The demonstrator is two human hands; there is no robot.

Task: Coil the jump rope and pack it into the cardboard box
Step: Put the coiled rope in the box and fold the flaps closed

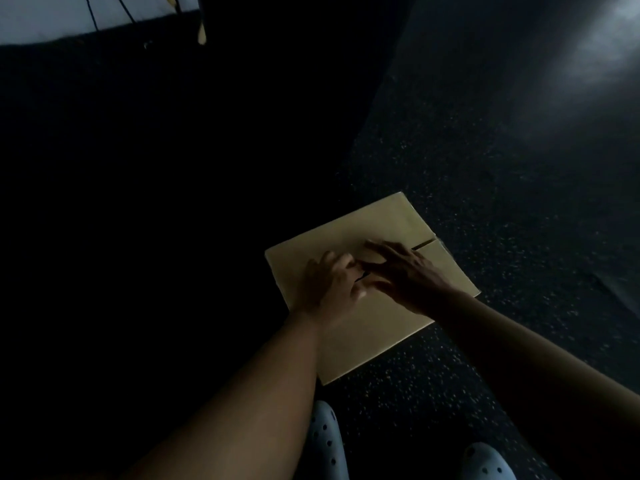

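Observation:
A tan cardboard box (367, 337) lies on the dark speckled floor with its top flaps folded down. The seam between the flaps shows as a dark slit (424, 243) at the right end. My left hand (330, 285) rests on the box top at the seam with its fingers bent; the dim light hides whether they grip a flap edge. My right hand (407, 271) lies across the seam with straight fingers pressing on the flaps. A small dark gap (362, 276) shows between the two hands. The jump rope is not visible.
The scene is very dark, and the left half of the view is almost black. At the top left a pale surface (41, 19) carries thin dark cords (90, 12) and a yellowish stick-like object (202, 32). My pale clogs (325, 441) stand just in front of the box.

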